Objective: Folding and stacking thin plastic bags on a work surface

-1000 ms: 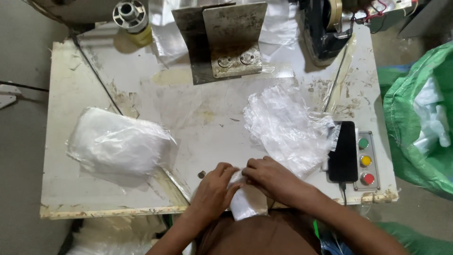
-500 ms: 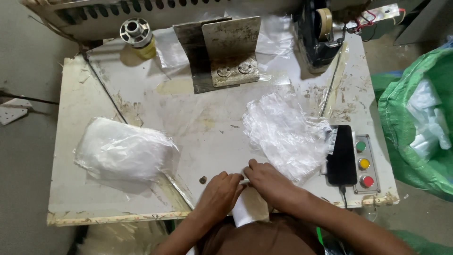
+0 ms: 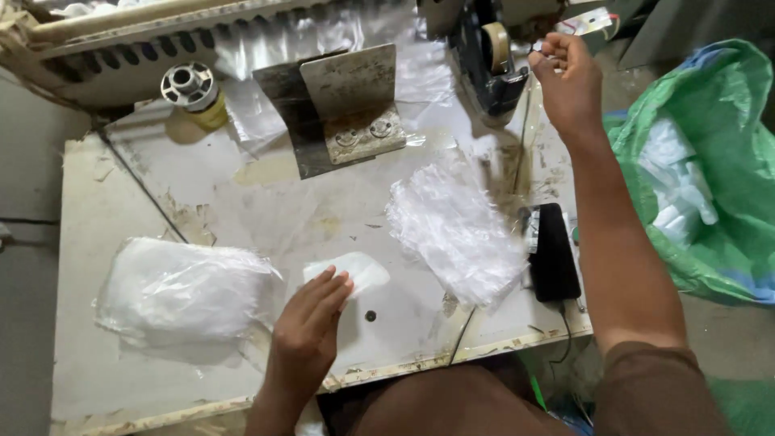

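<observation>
So right now I'm pinning a small white packet [image 3: 349, 271] flat on the worktable [image 3: 97, 202] with my left hand [image 3: 307, 323], fingers straight and lying close together, tips resting on the packet's near-left edge, nothing pinched. Meanwhile my right hand [image 3: 569, 81] is reaching up to the black tape dispenser [image 3: 492, 56] at the far side of the table, fingertips drawn together at the roll like I'm picking at the tape end, though I honestly can't tell if there's tape between them. Looks to me like I'm at the sealing step, and the next bit is going to need a clean pull of tape while the packet isn't sliding around. The table itself is looking rough: white top, stained and chipped, a scratched metal bracket [image 3: 347, 105] standing at the back. There's a stuffed clear bag [image 3: 182, 287] sitting just left of my hand, a loose heap of clear sleeves [image 3: 456, 230] to the right, a black control box [image 3: 555, 254] by the right edge, and a green sack [image 3: 694, 161] sitting off on the floor.
</observation>
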